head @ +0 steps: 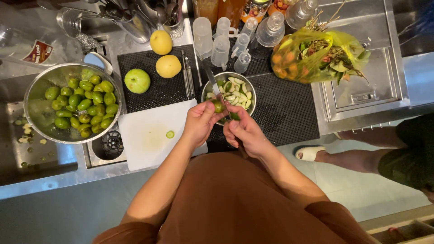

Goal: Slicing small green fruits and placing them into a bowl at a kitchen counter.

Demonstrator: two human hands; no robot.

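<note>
Over the near rim of the small steel bowl [250, 90], the left hand [199, 123] pinches a small green fruit [219, 106], half hidden by fingers, while the right hand [244, 132] grips a knife [213, 83] whose handle is concealed.

Brown short-sleeved top, sleeves ending above the elbows, 2 bare forearms, no jewellery visible

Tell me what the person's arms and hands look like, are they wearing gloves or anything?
No gloves. Both the left hand and the right hand are bare, and I can see no rings or watch. The forearms are bare too. The short sleeves end near the elbows and are rusty brown, the same plain cloth as the rest of the top.
</note>
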